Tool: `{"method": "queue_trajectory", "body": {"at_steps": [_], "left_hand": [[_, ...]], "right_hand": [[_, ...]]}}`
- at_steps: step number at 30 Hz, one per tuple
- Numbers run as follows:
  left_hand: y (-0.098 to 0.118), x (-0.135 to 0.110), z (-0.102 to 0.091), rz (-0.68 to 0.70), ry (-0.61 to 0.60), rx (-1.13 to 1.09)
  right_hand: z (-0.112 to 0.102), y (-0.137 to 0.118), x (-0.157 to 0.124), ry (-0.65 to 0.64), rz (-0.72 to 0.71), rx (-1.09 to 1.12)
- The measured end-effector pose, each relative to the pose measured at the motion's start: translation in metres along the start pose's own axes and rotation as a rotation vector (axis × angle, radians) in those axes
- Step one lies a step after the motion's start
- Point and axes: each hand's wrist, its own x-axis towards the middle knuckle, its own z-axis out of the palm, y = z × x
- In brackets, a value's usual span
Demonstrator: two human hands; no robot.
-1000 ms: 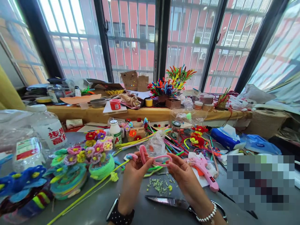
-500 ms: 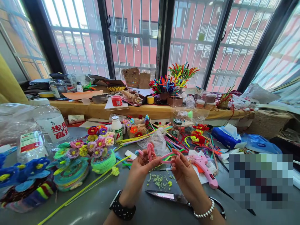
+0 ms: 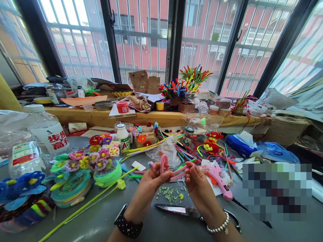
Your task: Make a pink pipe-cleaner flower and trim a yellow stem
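Note:
Pink pipe cleaner [image 3: 164,164] loops stretch between my two hands above the grey table. My left hand [image 3: 151,183], with a dark dotted watch strap at the wrist, pinches the loops at their left side. The fingers of my right hand [image 3: 198,183], on the arm with a beaded bracelet, pinch the other end of the same pink pipe cleaner. Below the hands lie large scissors [image 3: 174,209], partly hidden by my right wrist. Pale green fuzz clippings [image 3: 169,194] are scattered behind the scissors. A pink glue gun [image 3: 218,179] rests just right of my right hand.
Pipe-cleaner flower pots [image 3: 107,173] crowd the left, beside a long yellow-green stem [image 3: 93,200]. A milk bottle [image 3: 122,137], a clear plastic bag [image 3: 165,149] and loose pipe cleaners lie behind the hands. A tissue pack [image 3: 241,145] sits at right. The windowsill [image 3: 96,116] is cluttered.
The view has shifted slightly. My right fingers have closed the pink loop on their side into a narrower shape, while my left hand keeps its hold.

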Motion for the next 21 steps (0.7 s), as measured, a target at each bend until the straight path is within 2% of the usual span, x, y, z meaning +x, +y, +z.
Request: {"method": "queue_trajectory", "body": {"at_steps": [8,14,16,21], "left_hand": [[0.014,0.000,-0.005,-0.046,-0.028,0.139],[0.009,-0.002,-0.003,-0.094,-0.278,0.236],[0.003,-0.002,-0.002,-0.089,-0.327,0.224],[-0.002,0.002,-0.001,-0.032,-0.276,0.247]], "right_hand": [[0.003,-0.008,-0.003,-0.119,-0.018,-0.133],[0.005,0.000,-0.005,-0.179,-0.002,-0.206],[0.005,0.002,-0.006,-0.183,0.001,-0.235],[0.003,-0.004,-0.003,-0.125,-0.085,-0.415]]}}
